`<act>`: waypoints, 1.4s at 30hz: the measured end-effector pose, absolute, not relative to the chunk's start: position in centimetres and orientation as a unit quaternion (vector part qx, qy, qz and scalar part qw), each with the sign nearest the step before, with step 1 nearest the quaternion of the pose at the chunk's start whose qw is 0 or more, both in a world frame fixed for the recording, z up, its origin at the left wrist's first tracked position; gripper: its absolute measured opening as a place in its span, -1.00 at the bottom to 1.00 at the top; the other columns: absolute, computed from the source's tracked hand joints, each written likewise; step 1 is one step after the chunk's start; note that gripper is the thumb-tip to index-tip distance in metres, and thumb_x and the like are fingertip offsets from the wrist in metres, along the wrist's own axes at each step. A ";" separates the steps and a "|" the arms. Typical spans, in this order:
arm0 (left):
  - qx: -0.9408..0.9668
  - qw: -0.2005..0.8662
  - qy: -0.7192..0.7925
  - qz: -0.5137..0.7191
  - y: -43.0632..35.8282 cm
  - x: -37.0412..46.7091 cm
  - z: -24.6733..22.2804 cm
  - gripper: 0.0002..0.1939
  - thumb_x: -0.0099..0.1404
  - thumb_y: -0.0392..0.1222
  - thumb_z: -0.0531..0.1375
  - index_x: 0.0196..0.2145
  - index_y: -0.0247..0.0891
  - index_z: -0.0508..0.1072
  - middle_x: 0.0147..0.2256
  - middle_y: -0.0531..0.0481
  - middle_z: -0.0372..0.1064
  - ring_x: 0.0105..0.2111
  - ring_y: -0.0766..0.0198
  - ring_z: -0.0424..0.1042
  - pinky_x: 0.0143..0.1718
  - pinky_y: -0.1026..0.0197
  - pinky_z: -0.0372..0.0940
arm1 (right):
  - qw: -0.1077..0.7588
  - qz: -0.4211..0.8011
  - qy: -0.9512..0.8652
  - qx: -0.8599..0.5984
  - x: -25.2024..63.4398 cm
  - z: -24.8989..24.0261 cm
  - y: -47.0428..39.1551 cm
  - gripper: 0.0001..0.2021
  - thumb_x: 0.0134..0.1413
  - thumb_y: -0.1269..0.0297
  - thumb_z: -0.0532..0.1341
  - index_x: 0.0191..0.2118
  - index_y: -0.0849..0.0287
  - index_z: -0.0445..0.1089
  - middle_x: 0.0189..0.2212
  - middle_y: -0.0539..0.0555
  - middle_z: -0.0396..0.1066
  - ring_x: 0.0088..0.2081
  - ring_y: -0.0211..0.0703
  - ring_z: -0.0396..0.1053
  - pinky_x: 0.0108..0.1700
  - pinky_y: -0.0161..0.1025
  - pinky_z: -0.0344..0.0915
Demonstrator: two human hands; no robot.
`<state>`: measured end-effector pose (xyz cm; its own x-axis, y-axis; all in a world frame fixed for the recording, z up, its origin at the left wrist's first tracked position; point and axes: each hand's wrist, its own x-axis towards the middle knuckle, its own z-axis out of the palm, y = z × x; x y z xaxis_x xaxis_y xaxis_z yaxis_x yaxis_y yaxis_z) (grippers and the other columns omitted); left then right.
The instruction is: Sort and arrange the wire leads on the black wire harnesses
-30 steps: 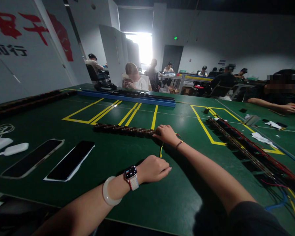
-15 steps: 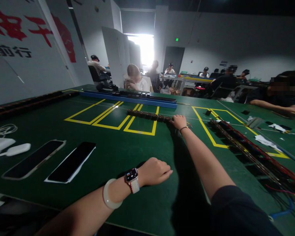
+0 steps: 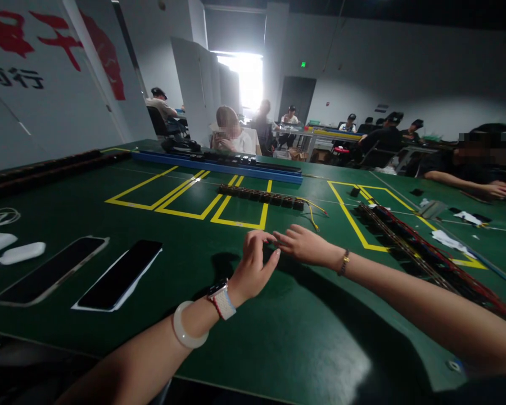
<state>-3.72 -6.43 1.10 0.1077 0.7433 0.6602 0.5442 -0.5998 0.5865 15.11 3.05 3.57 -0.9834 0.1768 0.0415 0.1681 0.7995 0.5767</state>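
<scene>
Hovering over the green bench (image 3: 219, 270), the left hand (image 3: 257, 264) and right hand (image 3: 306, 244) nearly meet, the fingers of both loosely spread and released. Beyond them, the dark wired strip (image 3: 261, 197) lies across the yellow tape outlines (image 3: 238, 224), its yellow leads (image 3: 313, 216) trailing from the right end.

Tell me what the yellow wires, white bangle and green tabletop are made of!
Yellow wires: probably plastic-covered metal; thin, curved, coloured, finish unclear.
White bangle: smooth stone or plastic, softly gleaming.
Green tabletop: maybe rubber or plastic, smooth; it reflects light.
</scene>
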 end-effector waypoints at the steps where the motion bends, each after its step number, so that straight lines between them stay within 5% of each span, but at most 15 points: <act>1: 0.745 0.110 0.432 0.497 -6.7 -3.7 1.4 -0.79 0.33 -0.19 0.04 -0.09 -0.26 0.21 -0.11 -0.13 0.15 -0.03 0.20 0.20 0.02 0.09 0.18 | 0.013 0.305 0.950 0.063 15.6 4.0 1.2 -0.72 0.25 0.40 0.02 0.04 0.18 0.28 0.04 0.16 0.27 -0.23 -0.14 0.29 -0.13 -0.12 0.17; 8: 0.859 0.255 0.336 0.290 -9.8 -2.3 3.6 -0.82 0.32 -0.10 0.06 -0.26 -0.24 0.35 -0.18 -0.07 0.25 -0.11 0.20 0.20 -0.01 0.10 0.15 | 0.043 0.262 0.964 0.019 18.0 5.8 -7.3 -0.80 0.25 0.42 0.02 -0.12 0.16 0.34 -0.25 0.06 0.34 -0.29 -0.16 0.28 -0.16 -0.11 0.15; 18: 0.887 0.319 0.260 0.209 -11.9 -1.4 3.0 -0.81 0.30 -0.09 0.06 -0.32 -0.25 0.37 -0.15 -0.09 0.20 -0.08 0.19 0.17 0.04 0.12 0.12 | 0.042 0.204 0.976 0.069 18.5 5.2 -12.4 -0.86 0.21 0.39 0.07 -0.19 0.17 0.36 -0.29 0.06 0.36 -0.28 -0.12 0.29 -0.23 -0.10 0.11; 27: 0.939 0.118 0.206 0.249 -12.8 -1.4 2.3 -0.83 0.25 -0.13 0.13 -0.20 -0.18 0.38 -0.13 -0.08 0.25 -0.09 0.16 0.20 0.02 0.06 0.08 | 0.051 0.105 0.983 0.142 18.4 2.8 -14.4 -0.95 0.15 0.32 0.17 -0.29 0.11 0.37 -0.32 0.03 0.41 -0.22 -0.08 0.31 -0.28 -0.13 0.16; 31: 0.934 0.053 0.190 0.298 -12.5 -1.6 1.5 -0.58 0.23 0.00 0.15 -0.01 -0.20 0.26 -0.08 -0.14 0.23 -0.06 0.11 0.21 0.02 0.04 0.11 | 0.032 0.127 0.980 0.150 20.0 3.0 -13.5 -0.81 0.22 0.31 0.10 -0.08 0.10 0.34 -0.14 0.07 0.40 -0.24 -0.14 0.32 -0.18 -0.13 0.18; 35: 0.912 0.052 0.248 0.321 -12.0 -1.6 1.2 -0.57 0.27 -0.12 0.11 0.06 -0.23 0.17 -0.03 -0.17 0.19 0.00 0.12 0.19 0.04 0.04 0.14 | 0.033 0.250 0.926 0.282 26.2 4.0 -9.3 -0.75 0.22 0.37 0.05 -0.03 0.18 0.34 0.01 0.20 0.32 -0.23 -0.13 0.32 -0.11 -0.11 0.15; 42: 0.902 0.106 0.287 0.305 -11.4 -1.2 1.2 -0.66 0.29 -0.28 0.06 0.02 -0.23 0.21 -0.06 -0.12 0.23 -0.03 0.19 0.24 0.02 0.09 0.21 | 0.101 0.329 0.670 0.657 39.2 2.9 -4.2 -0.69 0.17 0.18 0.10 -0.21 0.39 0.38 -0.24 0.36 0.37 -0.21 0.11 0.32 -0.21 -0.10 0.11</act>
<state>-1.25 -11.39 1.20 0.6494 0.5825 0.4888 0.4536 -0.8127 0.3657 39.23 -4.21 2.91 -0.1155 0.9476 0.2978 0.8154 -0.0808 0.5733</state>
